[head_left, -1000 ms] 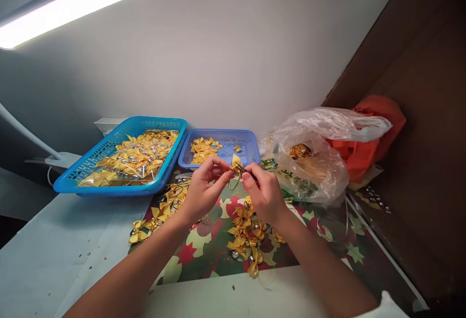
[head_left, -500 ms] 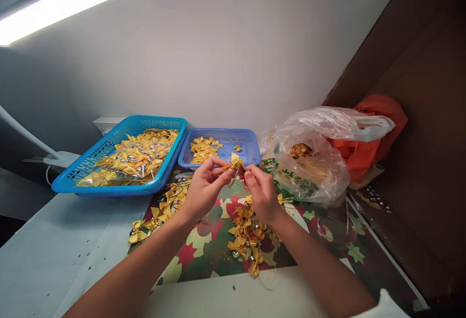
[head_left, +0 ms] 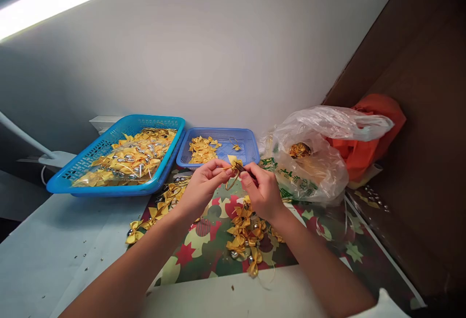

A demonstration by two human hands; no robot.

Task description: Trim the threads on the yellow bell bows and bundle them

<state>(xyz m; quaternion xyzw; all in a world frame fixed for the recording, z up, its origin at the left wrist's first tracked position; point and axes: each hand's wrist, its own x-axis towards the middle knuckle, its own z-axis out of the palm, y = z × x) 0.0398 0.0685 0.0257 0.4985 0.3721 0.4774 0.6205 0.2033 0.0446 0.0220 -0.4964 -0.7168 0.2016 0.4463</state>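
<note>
In front of me a gold ribbon bow with a loop of gold cord hangs between my hands. My left hand pinches the bow between thumb and fingertips. My right hand is closed on a small dark tool whose tip touches the bow; my fingers hide most of it, so I cannot tell its kind. Below my right hand lies a pile of gold bows with silver beads. Another row of gold bows lies beyond my left forearm.
A blue basket at left holds bagged gold bows with silver beads. Beside it, a smaller blue-violet basket holds loose bows. At right stand a clear plastic bag and an orange bag. A patterned sheet covers part of the table.
The dark tool in my right hand now shows plainly against the bow. The cord loop hangs more openly below the bow. The view has shifted slightly.
</note>
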